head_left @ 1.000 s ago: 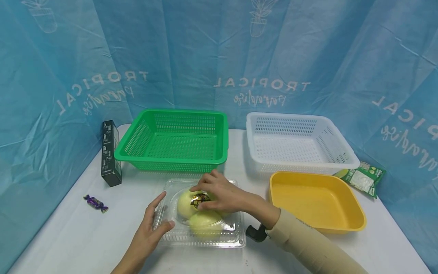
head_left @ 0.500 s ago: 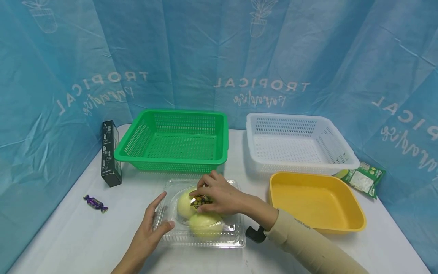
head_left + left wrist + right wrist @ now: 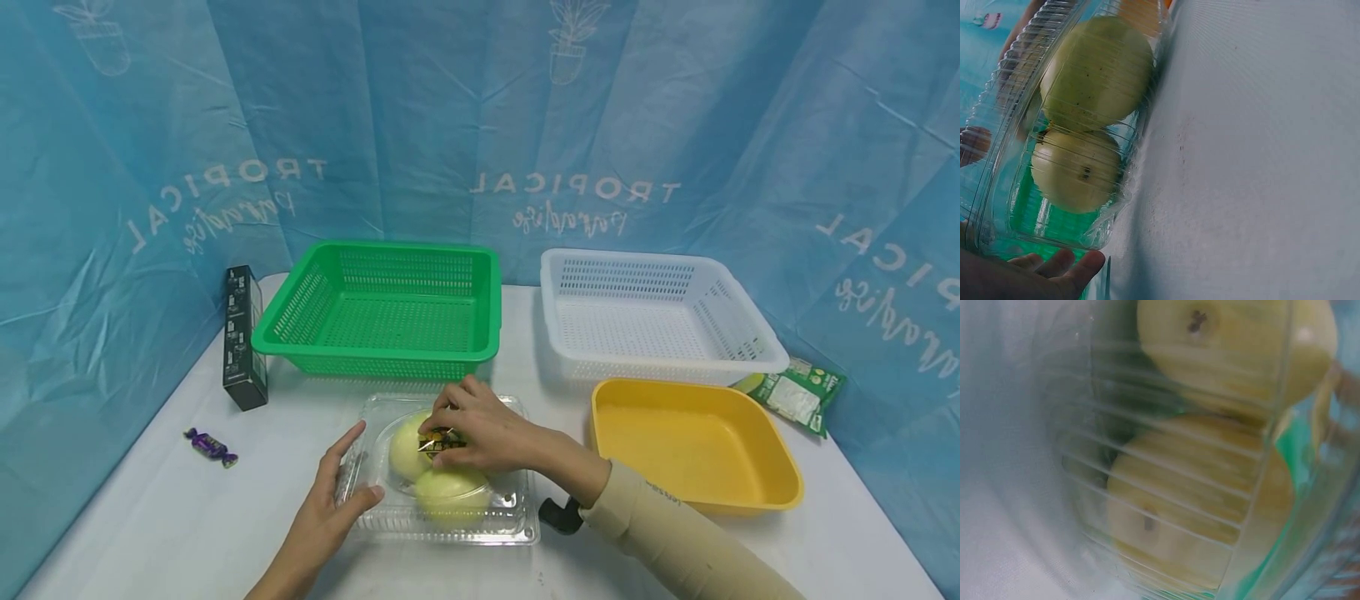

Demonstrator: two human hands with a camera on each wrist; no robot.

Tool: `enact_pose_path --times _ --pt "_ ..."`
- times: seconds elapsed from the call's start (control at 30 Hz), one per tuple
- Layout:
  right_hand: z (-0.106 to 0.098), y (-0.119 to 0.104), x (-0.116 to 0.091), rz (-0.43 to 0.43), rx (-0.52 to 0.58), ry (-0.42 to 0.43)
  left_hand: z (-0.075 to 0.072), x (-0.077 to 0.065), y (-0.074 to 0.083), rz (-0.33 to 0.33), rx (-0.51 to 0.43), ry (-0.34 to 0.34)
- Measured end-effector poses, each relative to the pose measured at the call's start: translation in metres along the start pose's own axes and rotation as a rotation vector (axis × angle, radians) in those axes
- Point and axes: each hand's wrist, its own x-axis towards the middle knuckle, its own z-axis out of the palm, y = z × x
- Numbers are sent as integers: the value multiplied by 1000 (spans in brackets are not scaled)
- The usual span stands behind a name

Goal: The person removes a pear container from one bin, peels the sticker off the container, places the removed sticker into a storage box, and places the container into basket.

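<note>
And there's the green perforated basket [image 3: 375,354], far side of the white tablecloth [image 3: 150,508]! Just left of it, a narrow black box [image 3: 244,342] with pale print; forward and left of it, a purple twist-wrapped candy [image 3: 211,447]. To its right, across a gap, sits a white perforated basket [image 3: 667,366]. Right and nearer than the green one, a yellow plastic tub [image 3: 690,442]; farthest right of it, a green snack packet [image 3: 802,396]. Behind it all hangs a blue curtain [image 3: 420,125], mirrored "TROPICAL Paradise" lettering and outlined potted plants across it.
</note>
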Motion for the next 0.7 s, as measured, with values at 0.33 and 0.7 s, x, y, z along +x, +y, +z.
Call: enact_pose_path --times 0.33,0.7 --pt "-1 1 -1 -26 54 47 1 0 -2 14 5 10" --pt "0 3 -2 -27 62 62 1 0 -2 1 8 9"
